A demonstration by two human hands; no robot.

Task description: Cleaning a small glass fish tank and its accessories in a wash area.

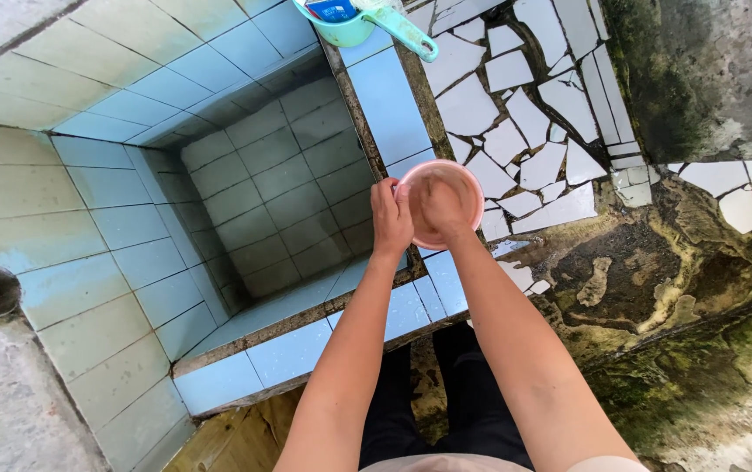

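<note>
Pink plastic bowl (440,203) held over the blue-tiled rim (389,105) of the water tank, at its corner. Left hand (391,218) clamps the near edge; right hand (446,210) sits inside, palm down. Likely light, stiff, slick if wet — best gripped at the rim, thumb over the lip.

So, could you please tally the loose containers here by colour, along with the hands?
Pink bowl: 1, left hand gripping the rim, right hand inside
Green dipper: 1, on the basin ledge
Hands: 2
Total: 4
</note>
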